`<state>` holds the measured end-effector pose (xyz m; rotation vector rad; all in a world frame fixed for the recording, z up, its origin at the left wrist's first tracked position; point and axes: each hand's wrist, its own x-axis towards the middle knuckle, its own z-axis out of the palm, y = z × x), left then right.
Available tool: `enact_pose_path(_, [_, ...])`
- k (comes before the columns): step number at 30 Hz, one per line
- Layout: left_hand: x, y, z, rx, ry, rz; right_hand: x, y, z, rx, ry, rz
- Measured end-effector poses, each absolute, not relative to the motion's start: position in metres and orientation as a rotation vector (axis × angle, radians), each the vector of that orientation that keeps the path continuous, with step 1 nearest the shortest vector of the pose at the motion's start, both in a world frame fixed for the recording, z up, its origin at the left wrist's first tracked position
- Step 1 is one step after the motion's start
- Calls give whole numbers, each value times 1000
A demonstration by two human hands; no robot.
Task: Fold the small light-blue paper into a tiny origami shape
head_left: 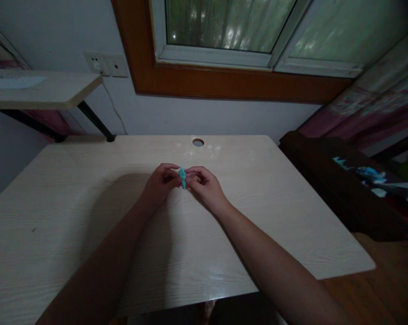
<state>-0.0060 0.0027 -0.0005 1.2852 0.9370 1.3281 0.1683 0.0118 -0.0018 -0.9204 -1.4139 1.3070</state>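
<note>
A small turquoise folded paper piece is pinched between both my hands above the middle of a pale wooden desk. My left hand grips its left side with curled fingers. My right hand grips its right side, fingertips pressed together on the paper. Most of the paper is hidden by my fingers.
A round cable hole sits near the desk's far edge. A shelf juts out at upper left, below it wall sockets. A dark piece of furniture with turquoise scraps stands at right. A window is above.
</note>
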Motion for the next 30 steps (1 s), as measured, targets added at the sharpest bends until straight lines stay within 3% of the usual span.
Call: enact_pose_path(30, [-9, 5, -3, 1290, 1038, 1338, 173, 14, -10, -1044, -1775, 1215])
